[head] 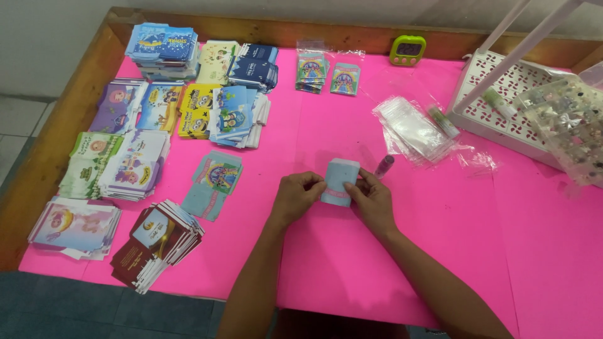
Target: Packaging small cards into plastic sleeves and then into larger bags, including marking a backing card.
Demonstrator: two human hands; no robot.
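A small light-blue paper envelope (340, 178) lies face down on the pink table cover (326, 257), a little right of centre. My left hand (297, 197) pinches its left edge and my right hand (372, 199) pinches its right edge. Just to the right of the envelope lies a small purple glue stick (384, 166). A flat, unfolded envelope blank with a cartoon print (213, 182) rests to the left of my hands.
Stacks of printed envelope blanks (157, 113) cover the table's left side. Two finished packs (328, 70) and a green timer (407, 50) sit at the back. Clear plastic sleeves (414, 130), a white basket (502, 107) and a bag of small trinkets (568, 119) are on the right.
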